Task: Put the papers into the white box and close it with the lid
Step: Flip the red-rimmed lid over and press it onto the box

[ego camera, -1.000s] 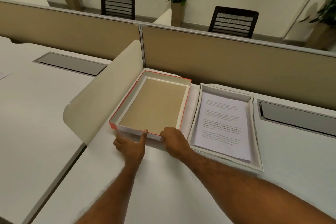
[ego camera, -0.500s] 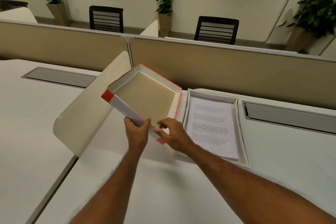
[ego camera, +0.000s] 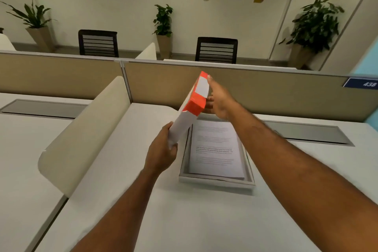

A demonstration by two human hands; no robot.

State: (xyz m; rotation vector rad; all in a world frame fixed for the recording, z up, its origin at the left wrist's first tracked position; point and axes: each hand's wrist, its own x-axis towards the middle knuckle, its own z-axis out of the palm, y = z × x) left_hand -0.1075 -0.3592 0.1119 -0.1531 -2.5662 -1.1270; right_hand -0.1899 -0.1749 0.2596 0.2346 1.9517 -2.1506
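The white box (ego camera: 216, 181) lies open on the desk, with a stack of printed papers (ego camera: 214, 147) inside it. Above its far left corner I hold the lid (ego camera: 188, 112), white with red corners, tilted steeply on edge in the air. My left hand (ego camera: 162, 152) grips the lid's near lower end. My right hand (ego camera: 219, 98) holds its far upper end from the right side. The lid's inner face is turned away and hidden.
A cream curved divider (ego camera: 86, 135) stands on the desk left of the box. A tan partition wall (ego camera: 266, 92) runs along the back. Grey cable hatches (ego camera: 306, 133) sit in the desk at right and left. Chairs and potted plants stand beyond.
The lid has gone from lying flat on the desk to being lifted and turned up on edge over the box's left side. My right hand moved to its far end.
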